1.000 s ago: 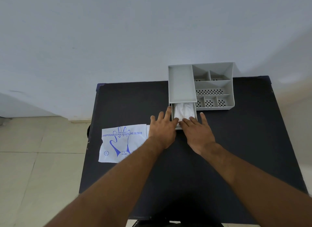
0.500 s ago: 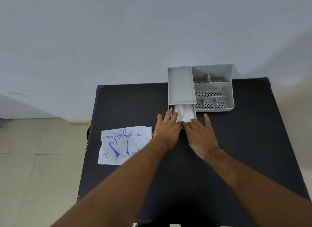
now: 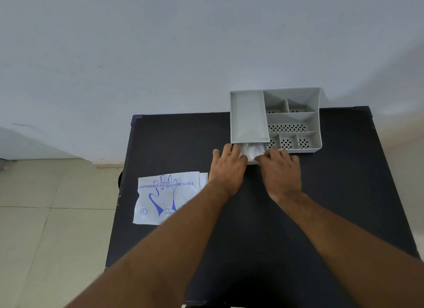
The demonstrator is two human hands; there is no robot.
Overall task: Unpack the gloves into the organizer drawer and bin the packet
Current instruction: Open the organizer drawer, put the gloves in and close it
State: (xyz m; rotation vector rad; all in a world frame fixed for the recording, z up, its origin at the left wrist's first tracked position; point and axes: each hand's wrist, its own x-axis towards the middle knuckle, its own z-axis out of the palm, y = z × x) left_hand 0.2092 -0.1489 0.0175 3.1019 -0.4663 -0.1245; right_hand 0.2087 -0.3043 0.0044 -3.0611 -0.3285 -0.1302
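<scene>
Gloves: white, crumpled, in part-open drawer of grey organizer. Packet: flat on table, blue print, left of drawer.

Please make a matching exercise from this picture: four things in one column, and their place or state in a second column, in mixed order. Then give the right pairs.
Things:
1. packet
2. gloves
3. organizer
4. left hand

Places or states:
A. crumpled inside the partly open drawer
B. at the far edge of the table, by the wall
C. flat near the table's left edge
D. at the drawer's left front corner

Pairs: 1-C, 2-A, 3-B, 4-D
</scene>
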